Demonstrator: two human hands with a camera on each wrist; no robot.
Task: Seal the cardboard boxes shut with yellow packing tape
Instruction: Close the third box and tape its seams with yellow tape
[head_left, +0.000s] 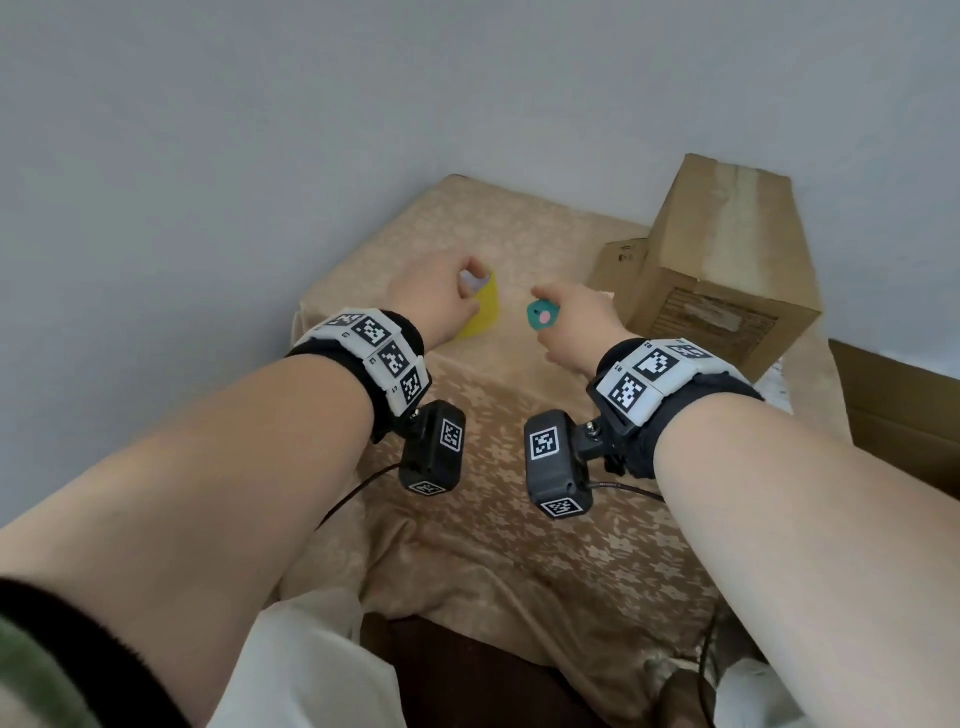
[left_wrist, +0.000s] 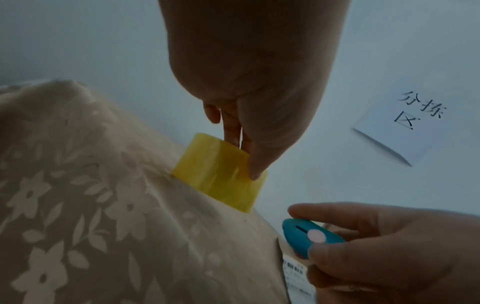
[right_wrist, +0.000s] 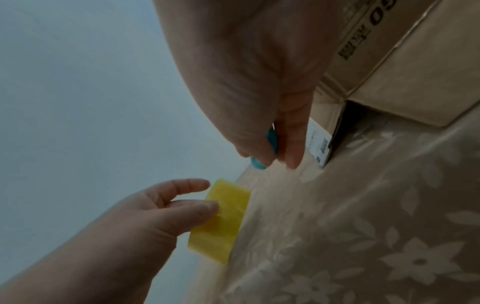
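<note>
My left hand (head_left: 467, 283) grips a roll of yellow packing tape (head_left: 484, 310), fingers inside the core and thumb on the outer face (left_wrist: 255, 172). The roll (left_wrist: 221, 174) stands on edge with its lower rim against the floral cloth. Just to its right, my right hand (head_left: 558, 312) pinches a small teal cutter (head_left: 543, 314) with a pink round button (left_wrist: 316, 236). A tall cardboard box (head_left: 727, 249) stands at the back right of the table, a pale strip running down its top face. A lower box (head_left: 621, 260) sits behind it.
The table (head_left: 519, 545) wears a beige flowered cloth and stands against a pale wall. More cardboard (head_left: 893, 410) lies past the table's right edge. A white paper sign (left_wrist: 405, 125) with handwriting hangs on the wall. Cables trail from both wrist cameras.
</note>
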